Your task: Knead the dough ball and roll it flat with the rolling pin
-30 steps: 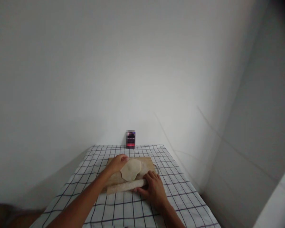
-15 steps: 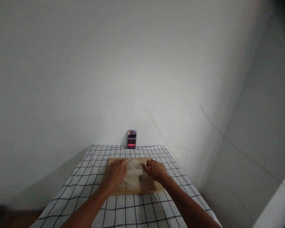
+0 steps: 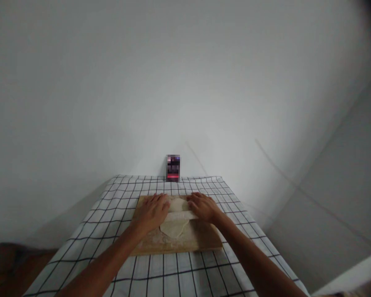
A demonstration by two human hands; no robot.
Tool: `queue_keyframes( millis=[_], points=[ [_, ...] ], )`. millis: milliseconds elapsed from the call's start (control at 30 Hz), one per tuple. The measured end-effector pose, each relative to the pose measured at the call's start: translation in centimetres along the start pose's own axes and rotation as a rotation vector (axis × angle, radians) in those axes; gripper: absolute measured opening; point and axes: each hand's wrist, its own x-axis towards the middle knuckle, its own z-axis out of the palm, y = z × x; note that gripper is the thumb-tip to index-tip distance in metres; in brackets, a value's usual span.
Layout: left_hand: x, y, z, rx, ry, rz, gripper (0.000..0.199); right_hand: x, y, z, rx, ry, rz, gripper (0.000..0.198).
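Observation:
A pale rolling pin (image 3: 181,215) lies crosswise over a flattened sheet of dough (image 3: 174,229). My left hand (image 3: 154,209) is closed over its left end, palm on top and fingers reaching toward the far side. Over the right end, my right hand (image 3: 203,207) holds the pin the same way. Both ends of the pin are hidden beneath the hands. The dough shows on both the near and far sides of the pin. Beneath it all is a wooden board (image 3: 204,241) dusted with what looks like flour.
The board rests on a table with a white cloth (image 3: 154,272) checked in dark lines. A small dark, pixelated upright object (image 3: 173,168) stands at the table's far edge, against the pale wall (image 3: 173,82). Something brown (image 3: 15,264) is at the lower left.
Both hands have rolled the pin away from me across the dough, uncovering more dough on the near side. The right fingers, curled before, now stretch forward. The view has tilted down slightly.

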Motion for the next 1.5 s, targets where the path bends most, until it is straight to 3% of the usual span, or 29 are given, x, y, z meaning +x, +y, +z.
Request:
queue_keyframes(
  millis=[133,267,467,933,1267,1500],
  points=[
    [-0.9,1.3,-1.0,0.059,0.072,0.066,0.043,-1.1,-0.2,1.2,0.006,0.083,0.113,0.041],
    [-2.4,2.1,-1.5,0.137,0.089,0.119,0.045,-3.6,-1.3,1.9,0.017,0.165,0.103,0.041],
    [-4.5,2.2,-0.5,0.150,0.121,0.166,0.048,-6.5,-2.8,2.2,0.003,0.207,0.107,0.043],
    [-2.4,0.9,-0.7,0.321,0.220,0.222,0.037,-0.8,-1.8,-0.7,0.006,-0.012,-0.039,0.049],
    [-2.4,1.5,-0.5,0.263,0.255,0.162,0.038,-1.4,-1.8,0.1,0.062,0.061,0.006,0.047],
    [-3.5,2.2,0.1,0.312,0.273,0.156,0.044,-4.2,-2.9,0.8,0.024,0.111,0.058,0.048]
  ],
)
